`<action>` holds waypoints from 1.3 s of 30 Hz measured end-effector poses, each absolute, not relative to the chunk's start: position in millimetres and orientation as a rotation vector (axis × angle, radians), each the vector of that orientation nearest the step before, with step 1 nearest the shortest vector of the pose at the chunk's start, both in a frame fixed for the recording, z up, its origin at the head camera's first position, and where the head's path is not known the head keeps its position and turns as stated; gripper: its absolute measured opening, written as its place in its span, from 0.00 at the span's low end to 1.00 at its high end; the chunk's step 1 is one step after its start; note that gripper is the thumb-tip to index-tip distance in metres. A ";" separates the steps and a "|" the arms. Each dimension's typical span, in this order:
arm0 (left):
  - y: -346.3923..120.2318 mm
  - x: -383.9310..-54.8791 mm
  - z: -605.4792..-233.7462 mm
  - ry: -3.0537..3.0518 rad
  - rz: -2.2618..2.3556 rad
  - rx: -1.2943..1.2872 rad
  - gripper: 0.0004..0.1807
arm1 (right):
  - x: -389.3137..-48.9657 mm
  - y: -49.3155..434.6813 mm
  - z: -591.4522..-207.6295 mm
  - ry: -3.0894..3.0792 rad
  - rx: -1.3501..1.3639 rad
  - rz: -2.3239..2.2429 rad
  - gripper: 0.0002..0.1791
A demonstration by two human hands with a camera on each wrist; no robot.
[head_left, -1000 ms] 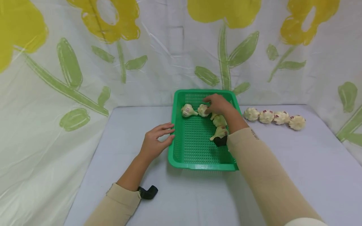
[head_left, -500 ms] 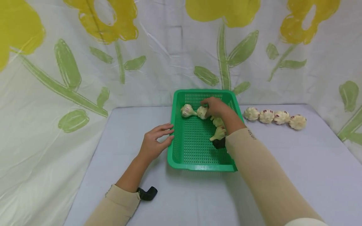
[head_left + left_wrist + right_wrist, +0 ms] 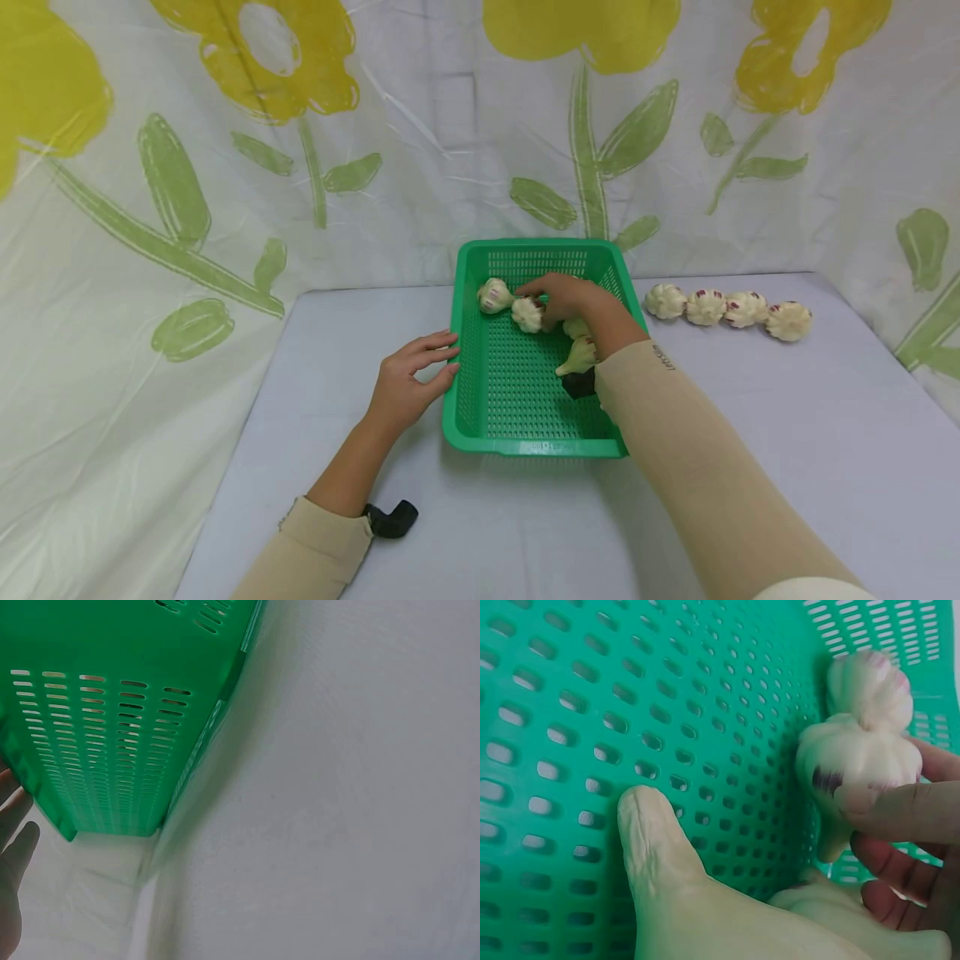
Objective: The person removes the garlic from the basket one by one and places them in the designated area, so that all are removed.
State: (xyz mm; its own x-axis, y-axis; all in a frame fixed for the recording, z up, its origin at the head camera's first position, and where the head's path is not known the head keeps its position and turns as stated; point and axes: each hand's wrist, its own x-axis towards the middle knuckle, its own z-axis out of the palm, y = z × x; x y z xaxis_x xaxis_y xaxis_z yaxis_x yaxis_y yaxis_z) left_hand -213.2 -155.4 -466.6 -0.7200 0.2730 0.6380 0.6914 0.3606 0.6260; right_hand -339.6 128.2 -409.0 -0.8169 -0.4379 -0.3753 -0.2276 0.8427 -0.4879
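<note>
A garlic bulb (image 3: 528,315) inside the green plastic basket (image 3: 540,447) is held by my right hand (image 3: 567,302). In the right wrist view the thumb lies on this purple-marked bulb (image 3: 862,754), with fingers curled behind it. Another bulb (image 3: 495,296) lies just beyond, near the basket's back left corner. Along the right side, partly under my right hand and wrist, are more bulbs, one with its stem (image 3: 577,357) pointing left. My left hand (image 3: 407,379) rests its fingertips at the basket's left rim, fingers nearly straight and thumb apart.
Several garlic bulbs (image 3: 725,310) stand in a row on the white table (image 3: 352,333), right of the basket. Behind the table hangs a white sheet (image 3: 420,167) with yellow flowers. A black wrist mount (image 3: 392,518) sits under the left sleeve.
My right hand has moved slightly nearer and to the left, bringing the held garlic bulb away from the basket's back wall. My left hand stays at the rim.
</note>
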 end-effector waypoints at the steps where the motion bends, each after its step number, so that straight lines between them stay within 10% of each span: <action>1: -155.5 -213.2 -466.6 -2.199 -1.322 -0.841 0.14 | -339.4 128.2 -408.9 2.528 -0.487 -0.589 0.42; 39: -155.5 -216.3 -469.2 -2.198 -1.319 -0.842 0.13 | -344.6 121.3 -419.0 2.488 -0.555 -0.568 0.45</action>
